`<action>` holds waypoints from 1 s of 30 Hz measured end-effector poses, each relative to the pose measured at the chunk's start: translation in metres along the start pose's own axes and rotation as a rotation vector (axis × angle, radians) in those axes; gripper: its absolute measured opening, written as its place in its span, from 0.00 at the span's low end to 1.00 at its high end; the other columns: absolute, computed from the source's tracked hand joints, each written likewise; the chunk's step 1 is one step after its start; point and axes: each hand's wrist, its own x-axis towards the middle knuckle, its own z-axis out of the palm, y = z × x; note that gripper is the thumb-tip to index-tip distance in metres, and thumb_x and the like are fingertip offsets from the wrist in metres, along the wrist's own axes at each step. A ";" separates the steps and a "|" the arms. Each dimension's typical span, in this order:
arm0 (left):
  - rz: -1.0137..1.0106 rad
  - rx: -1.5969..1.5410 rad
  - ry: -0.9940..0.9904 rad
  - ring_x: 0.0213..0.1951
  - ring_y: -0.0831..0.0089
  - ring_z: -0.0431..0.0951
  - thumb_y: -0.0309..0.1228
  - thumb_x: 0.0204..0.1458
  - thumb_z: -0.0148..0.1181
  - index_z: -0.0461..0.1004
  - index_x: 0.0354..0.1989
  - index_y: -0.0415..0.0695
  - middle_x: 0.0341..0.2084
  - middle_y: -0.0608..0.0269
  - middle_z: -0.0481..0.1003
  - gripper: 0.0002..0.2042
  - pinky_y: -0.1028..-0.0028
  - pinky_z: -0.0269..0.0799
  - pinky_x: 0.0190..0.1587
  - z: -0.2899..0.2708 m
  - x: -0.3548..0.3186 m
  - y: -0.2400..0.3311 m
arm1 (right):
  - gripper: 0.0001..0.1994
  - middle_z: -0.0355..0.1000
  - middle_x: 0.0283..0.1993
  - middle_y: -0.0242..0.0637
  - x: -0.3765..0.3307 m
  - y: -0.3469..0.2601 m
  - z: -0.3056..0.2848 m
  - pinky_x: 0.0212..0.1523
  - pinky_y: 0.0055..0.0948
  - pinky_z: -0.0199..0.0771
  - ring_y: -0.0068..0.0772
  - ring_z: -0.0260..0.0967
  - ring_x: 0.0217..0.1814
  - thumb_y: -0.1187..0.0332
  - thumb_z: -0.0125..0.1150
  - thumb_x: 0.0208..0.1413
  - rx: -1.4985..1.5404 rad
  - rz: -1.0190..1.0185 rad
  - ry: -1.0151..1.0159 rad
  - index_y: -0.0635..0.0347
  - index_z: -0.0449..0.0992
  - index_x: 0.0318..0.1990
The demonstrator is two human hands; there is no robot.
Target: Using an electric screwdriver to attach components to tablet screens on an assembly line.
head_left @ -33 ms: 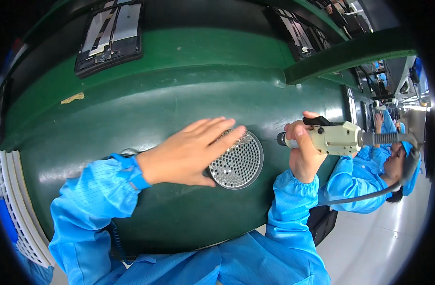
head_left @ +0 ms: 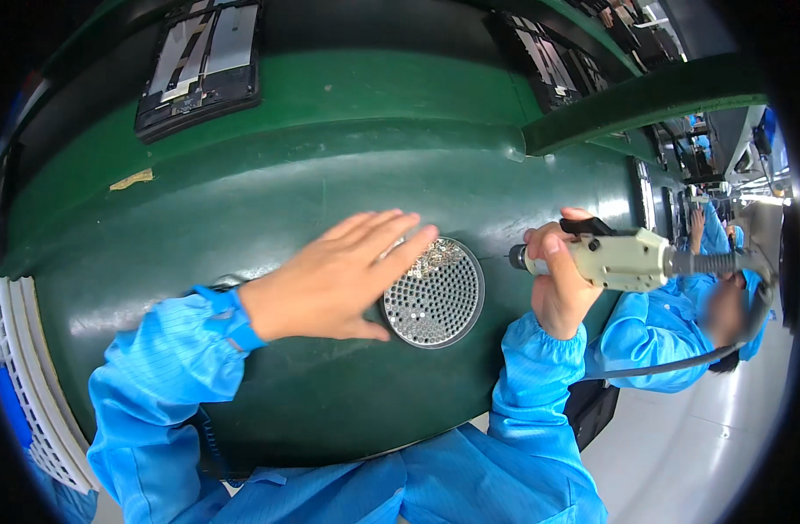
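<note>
Perforated metal screw tray [head_left: 435, 295] lies under our flat, open left hand [head_left: 334, 279] to steady it, while our right hand [head_left: 559, 284] grips the electric screwdriver [head_left: 622, 259] just beside.

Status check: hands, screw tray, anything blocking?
Left hand flat, fingertips on round perforated screw tray. Right hand grips electric screwdriver, beside tray. Nothing between them.
</note>
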 end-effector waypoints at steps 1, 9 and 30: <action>-0.051 0.082 -0.023 0.62 0.47 0.57 0.42 0.30 0.73 0.51 0.63 0.37 0.59 0.41 0.57 0.50 0.55 0.52 0.63 -0.005 -0.006 -0.003 | 0.18 0.68 0.25 0.39 -0.002 -0.003 0.003 0.36 0.34 0.70 0.29 0.66 0.26 0.77 0.58 0.49 0.063 -0.059 -0.005 0.67 0.65 0.49; 0.043 0.167 0.207 0.51 0.51 0.69 0.32 0.33 0.68 0.70 0.35 0.35 0.41 0.48 0.70 0.20 0.58 0.66 0.53 -0.005 -0.014 -0.025 | 0.18 0.62 0.20 0.34 -0.026 -0.021 0.055 0.32 0.40 0.66 0.31 0.61 0.22 0.76 0.55 0.49 0.351 -0.119 -0.240 0.59 0.61 0.48; -0.257 -1.280 0.114 0.14 0.76 0.55 0.27 0.42 0.55 0.54 0.10 0.39 0.09 0.63 0.58 0.17 0.72 0.47 0.18 -0.012 -0.023 -0.024 | 0.17 0.60 0.21 0.33 -0.033 -0.006 0.083 0.30 0.37 0.63 0.30 0.59 0.21 0.73 0.51 0.49 0.256 -0.073 -0.460 0.56 0.61 0.49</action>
